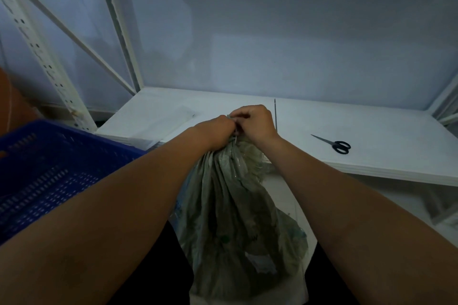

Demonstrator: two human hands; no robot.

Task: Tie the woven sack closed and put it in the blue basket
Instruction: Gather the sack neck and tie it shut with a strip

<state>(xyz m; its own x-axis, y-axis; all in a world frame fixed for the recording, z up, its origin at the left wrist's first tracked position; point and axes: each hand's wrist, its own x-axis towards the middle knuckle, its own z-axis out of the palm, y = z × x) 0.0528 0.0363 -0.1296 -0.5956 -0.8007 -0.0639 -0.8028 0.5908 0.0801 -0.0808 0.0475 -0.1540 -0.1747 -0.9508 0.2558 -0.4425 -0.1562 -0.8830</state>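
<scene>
A pale grey-green woven sack point(238, 218) hangs upright in front of me, its mouth gathered into a bunched neck near the table's front edge. My left hand point(215, 134) grips the gathered neck from the left. My right hand point(255, 121) is curled over the top of the neck, pinching a thin tie there; the tie itself is mostly hidden by my fingers. The blue perforated basket point(49, 171) stands to the left, below my left forearm, apart from the sack.
Black-handled scissors point(334, 144) lie on the white table point(371, 131) to the right. A thin dark strip point(275, 114) lies just behind my right hand. White shelving uprights point(37, 44) stand at the left, and a white wall closes the back.
</scene>
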